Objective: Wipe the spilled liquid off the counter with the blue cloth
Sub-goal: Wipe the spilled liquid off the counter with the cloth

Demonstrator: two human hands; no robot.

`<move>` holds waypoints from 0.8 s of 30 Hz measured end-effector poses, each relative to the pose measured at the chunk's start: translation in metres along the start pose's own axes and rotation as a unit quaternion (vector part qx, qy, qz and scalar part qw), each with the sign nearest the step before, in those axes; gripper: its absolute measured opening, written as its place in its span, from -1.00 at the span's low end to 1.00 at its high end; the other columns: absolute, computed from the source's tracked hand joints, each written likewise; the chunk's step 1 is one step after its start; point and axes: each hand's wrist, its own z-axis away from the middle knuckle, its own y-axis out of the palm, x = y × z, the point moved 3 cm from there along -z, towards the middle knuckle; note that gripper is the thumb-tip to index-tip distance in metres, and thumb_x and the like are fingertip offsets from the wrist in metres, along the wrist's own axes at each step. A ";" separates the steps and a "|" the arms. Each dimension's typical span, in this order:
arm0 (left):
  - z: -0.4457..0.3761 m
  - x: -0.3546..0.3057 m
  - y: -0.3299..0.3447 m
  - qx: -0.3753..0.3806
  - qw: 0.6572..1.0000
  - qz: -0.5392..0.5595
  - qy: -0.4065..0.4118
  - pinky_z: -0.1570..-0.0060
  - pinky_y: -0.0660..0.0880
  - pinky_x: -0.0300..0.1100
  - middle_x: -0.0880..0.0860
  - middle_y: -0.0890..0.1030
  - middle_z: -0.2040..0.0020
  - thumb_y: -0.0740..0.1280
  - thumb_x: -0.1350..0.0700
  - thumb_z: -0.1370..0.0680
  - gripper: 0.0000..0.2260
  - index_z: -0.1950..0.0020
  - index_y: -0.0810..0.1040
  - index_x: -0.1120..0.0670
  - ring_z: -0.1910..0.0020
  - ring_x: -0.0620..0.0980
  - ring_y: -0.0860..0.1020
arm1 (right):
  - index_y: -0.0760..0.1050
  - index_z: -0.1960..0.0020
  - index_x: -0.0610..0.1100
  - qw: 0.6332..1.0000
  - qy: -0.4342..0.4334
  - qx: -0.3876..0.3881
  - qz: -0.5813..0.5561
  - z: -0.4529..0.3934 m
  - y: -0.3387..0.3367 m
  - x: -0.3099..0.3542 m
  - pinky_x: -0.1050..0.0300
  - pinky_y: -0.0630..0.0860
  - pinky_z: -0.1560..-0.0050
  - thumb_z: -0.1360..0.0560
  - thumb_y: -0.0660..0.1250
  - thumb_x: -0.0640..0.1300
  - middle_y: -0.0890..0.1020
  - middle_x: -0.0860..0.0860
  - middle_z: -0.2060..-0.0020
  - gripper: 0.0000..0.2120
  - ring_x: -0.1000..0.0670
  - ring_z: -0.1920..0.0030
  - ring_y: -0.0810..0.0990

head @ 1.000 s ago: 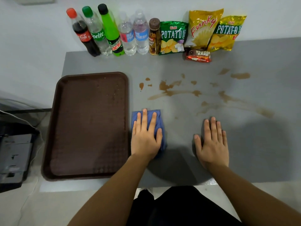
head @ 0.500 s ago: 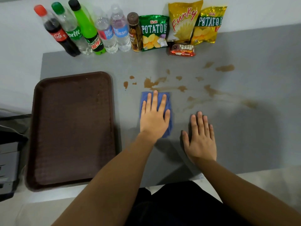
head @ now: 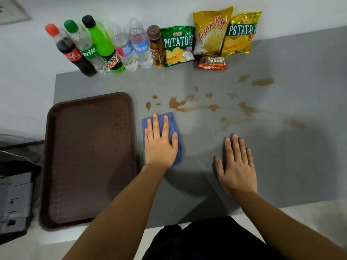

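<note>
The blue cloth (head: 173, 123) lies on the grey counter (head: 281, 162), just right of the tray. My left hand (head: 159, 147) presses flat on it with fingers spread, covering most of it. Brown spilled liquid (head: 175, 103) spreads in blotches and streaks from just beyond the cloth's far edge out to the right, with a long smear (head: 247, 109) and two patches (head: 262, 82) farther back. My right hand (head: 236, 166) rests flat on the bare counter, palm down, holding nothing, on my side of the smear.
A brown tray (head: 90, 156) fills the counter's left side. Along the back wall stand several drink bottles (head: 101, 47), chip bags (head: 212, 30) and a chocolate bar pack (head: 212, 62). A black device (head: 15, 194) sits off the counter's left edge.
My left hand has slid the cloth away from me, up to the spill's near edge. It swung right half a second ago and is now back beside the tray. My right hand stays flat.
</note>
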 end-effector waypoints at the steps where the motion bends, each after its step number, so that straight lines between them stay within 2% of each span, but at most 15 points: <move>1: -0.012 0.001 -0.001 -0.001 1.000 -0.005 -0.013 -0.63 -0.02 0.14 0.19 0.04 -0.69 0.06 -0.14 -0.71 -0.42 -0.69 0.08 0.04 -0.66 0.24 0.00 | -0.11 -0.68 -0.05 1.000 0.001 0.001 0.000 0.000 -0.001 0.001 -0.08 -0.10 -0.65 -0.66 -0.06 0.24 -0.12 -0.03 -0.67 -0.30 -0.04 -0.66 -0.20; 6: -0.066 0.001 -0.003 0.017 1.000 -0.012 -0.023 -0.63 -0.11 0.10 0.14 -0.04 -0.70 -0.02 -0.17 -0.71 -0.42 -0.70 -0.03 -0.02 -0.67 0.19 -0.08 | -0.13 -0.68 -0.04 1.000 0.001 0.004 -0.004 0.000 -0.001 0.001 -0.08 -0.09 -0.65 -0.66 -0.06 0.24 -0.14 -0.02 -0.67 -0.30 -0.03 -0.66 -0.23; 10: -0.087 -0.019 0.001 0.031 0.999 -0.010 0.003 -0.63 -0.16 0.09 0.13 -0.05 -0.71 -0.03 -0.16 -0.71 -0.42 -0.70 -0.05 -0.03 -0.68 0.17 -0.10 | -0.14 -0.69 -0.03 1.000 -0.001 -0.003 -0.009 -0.001 0.001 0.000 -0.09 -0.07 -0.65 -0.66 -0.07 0.25 -0.14 0.00 -0.68 -0.30 -0.02 -0.66 -0.22; 14: -0.072 -0.041 0.005 0.048 0.996 -0.003 0.075 -0.64 -0.16 0.07 0.10 -0.06 -0.71 -0.04 -0.17 -0.72 -0.44 -0.70 -0.04 -0.06 -0.68 0.14 -0.12 | -0.14 -0.69 -0.02 1.000 0.000 -0.004 -0.005 -0.001 0.003 -0.001 -0.10 -0.05 -0.65 -0.66 -0.09 0.27 -0.14 0.00 -0.68 -0.30 -0.01 -0.66 -0.22; 17: -0.046 -0.043 0.006 0.054 0.994 0.000 0.099 -0.64 -0.11 0.08 0.08 -0.06 -0.71 -0.06 -0.20 -0.71 -0.44 -0.70 -0.05 -0.09 -0.68 0.13 -0.12 | -0.15 -0.68 -0.02 1.000 -0.004 -0.009 -0.003 0.000 0.003 -0.001 -0.10 -0.04 -0.64 -0.66 -0.10 0.27 -0.14 0.00 -0.68 -0.30 -0.02 -0.66 -0.21; 21: -0.012 -0.020 0.003 0.026 0.995 0.020 0.092 -0.63 -0.04 0.08 0.10 0.04 -0.70 0.03 -0.19 -0.70 -0.43 -0.69 0.08 -0.06 -0.68 0.15 -0.01 | -0.13 -0.69 -0.02 1.000 -0.004 -0.010 -0.008 -0.001 0.004 -0.002 -0.13 -0.01 -0.64 -0.66 -0.07 0.26 -0.12 0.00 -0.68 -0.30 -0.03 -0.66 -0.19; 24: -0.015 0.006 -0.002 -0.004 0.999 0.024 0.043 -0.62 0.03 0.12 0.13 0.09 -0.69 0.14 -0.14 -0.70 -0.43 -0.68 0.15 -0.02 -0.67 0.19 0.05 | -0.14 -0.69 -0.02 1.000 -0.005 -0.008 -0.008 -0.001 0.005 -0.002 -0.13 -0.01 -0.64 -0.66 -0.08 0.27 -0.13 0.01 -0.68 -0.30 -0.03 -0.66 -0.19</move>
